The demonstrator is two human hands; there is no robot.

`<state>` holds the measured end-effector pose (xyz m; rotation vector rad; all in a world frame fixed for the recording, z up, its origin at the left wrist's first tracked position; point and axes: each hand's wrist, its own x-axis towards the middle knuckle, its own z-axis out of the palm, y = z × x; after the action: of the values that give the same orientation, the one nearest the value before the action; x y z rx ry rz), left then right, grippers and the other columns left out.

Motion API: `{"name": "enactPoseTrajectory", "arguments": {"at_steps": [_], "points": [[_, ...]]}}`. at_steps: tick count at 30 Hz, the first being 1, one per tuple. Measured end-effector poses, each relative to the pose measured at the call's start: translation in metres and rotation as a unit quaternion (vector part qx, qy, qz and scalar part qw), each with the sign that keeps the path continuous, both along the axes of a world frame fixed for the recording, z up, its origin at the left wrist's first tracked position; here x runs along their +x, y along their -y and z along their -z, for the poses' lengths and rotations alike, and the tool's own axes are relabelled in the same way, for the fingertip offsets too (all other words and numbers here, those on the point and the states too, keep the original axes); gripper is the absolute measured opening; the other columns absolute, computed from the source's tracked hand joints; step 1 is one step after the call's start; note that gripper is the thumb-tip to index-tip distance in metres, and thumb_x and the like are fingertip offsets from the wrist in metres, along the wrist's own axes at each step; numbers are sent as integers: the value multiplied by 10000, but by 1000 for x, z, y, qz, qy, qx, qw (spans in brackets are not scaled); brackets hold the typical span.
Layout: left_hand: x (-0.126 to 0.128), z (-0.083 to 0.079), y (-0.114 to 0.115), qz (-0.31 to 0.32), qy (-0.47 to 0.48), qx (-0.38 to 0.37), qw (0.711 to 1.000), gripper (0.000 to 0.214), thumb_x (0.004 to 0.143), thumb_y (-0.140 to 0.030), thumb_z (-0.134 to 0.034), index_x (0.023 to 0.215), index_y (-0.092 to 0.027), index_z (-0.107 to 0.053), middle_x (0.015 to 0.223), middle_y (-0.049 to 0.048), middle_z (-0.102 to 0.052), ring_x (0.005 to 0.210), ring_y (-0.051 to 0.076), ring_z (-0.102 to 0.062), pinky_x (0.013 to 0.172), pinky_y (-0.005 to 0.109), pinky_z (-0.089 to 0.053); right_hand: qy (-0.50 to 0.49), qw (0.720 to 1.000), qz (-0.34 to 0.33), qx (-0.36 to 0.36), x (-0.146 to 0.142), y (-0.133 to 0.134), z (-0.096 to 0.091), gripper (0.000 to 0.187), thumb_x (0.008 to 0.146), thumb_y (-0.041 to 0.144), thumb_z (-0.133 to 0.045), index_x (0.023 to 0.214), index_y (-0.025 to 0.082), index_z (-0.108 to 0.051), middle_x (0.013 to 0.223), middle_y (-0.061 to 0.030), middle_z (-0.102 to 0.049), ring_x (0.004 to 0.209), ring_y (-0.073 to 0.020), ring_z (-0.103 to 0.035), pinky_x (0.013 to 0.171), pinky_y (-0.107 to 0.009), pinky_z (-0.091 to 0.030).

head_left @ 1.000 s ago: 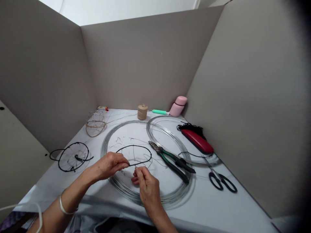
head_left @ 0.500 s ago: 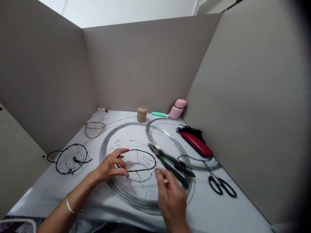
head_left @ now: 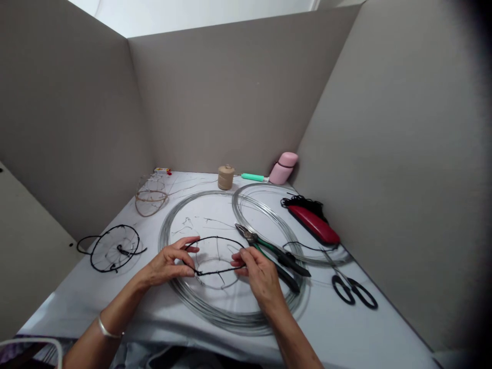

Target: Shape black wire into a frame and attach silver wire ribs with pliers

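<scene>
Between my hands is a small wire frame (head_left: 221,272) with a black-wrapped upper ring and bare wire below. My left hand (head_left: 169,262) pinches the ring's left side between thumb and fingers. On the right side, my right hand (head_left: 258,272) has its thumb and fingers closed on the black rim. The frame is above a large coil of silver wire (head_left: 200,302) lying on the table. Close to my right hand, pliers (head_left: 269,251) with green and black handles lie across the coil.
A second wire coil (head_left: 265,207) overlaps the first. Scissors (head_left: 353,289), a red case (head_left: 315,225) and a pink bottle (head_left: 283,168) are along the right. A twine spool (head_left: 225,178) stands at the back. Leftward are a black-wrapped wire piece (head_left: 115,248) and a brown-ringed wire frame (head_left: 151,196).
My right hand has moved from beside the ring to grip its right side. My left hand stays on the left side. The view has shifted slightly.
</scene>
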<state>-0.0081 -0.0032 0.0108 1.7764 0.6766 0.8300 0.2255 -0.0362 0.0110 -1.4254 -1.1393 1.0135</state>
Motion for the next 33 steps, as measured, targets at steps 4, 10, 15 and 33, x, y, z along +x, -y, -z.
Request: {"name": "enactPoseTrajectory", "arguments": {"at_steps": [4, 10, 15, 33], "points": [[7, 9, -4, -23, 32, -57, 998, 248, 733, -387, -650, 754, -140, -651, 1283, 162, -480, 1129, 275, -521, 954, 439, -384, -38, 999, 16, 4, 1, 5, 1, 353, 742, 505, -518, 654, 172, -595, 691, -47, -631, 698, -187, -616, 598, -296, -539], [12, 17, -9, -50, 13, -114, 992, 358, 779, -327, -582, 1104, -200, -503, 1106, 106, -567, 1004, 216, -562, 768, 327, -447, -45, 999, 29, 0, 1, 12, 8, 368, 739, 531, -532, 662, 175, -583, 735, -38, -642, 719, -169, -601, 671, -303, -541], [16, 16, -8, -82, 50, -126, 987, 610, 754, -360, -616, 1267, -186, -335, 943, 68, -624, 877, 175, -564, 804, 312, -396, -80, 996, 26, -9, 4, 11, 14, 384, 731, 551, -543, 664, 174, -573, 716, -31, -647, 707, -164, -612, 683, -309, -546], [37, -12, 9, -135, -324, 60, 934, 247, 652, -327, -578, 836, -163, -560, 747, 13, -558, 726, 189, -500, 681, 295, -360, -10, 997, 77, 6, 11, 15, 17, 415, 789, 555, -439, 633, 187, -553, 636, -24, -625, 657, -169, -601, 642, -314, -557]]}}
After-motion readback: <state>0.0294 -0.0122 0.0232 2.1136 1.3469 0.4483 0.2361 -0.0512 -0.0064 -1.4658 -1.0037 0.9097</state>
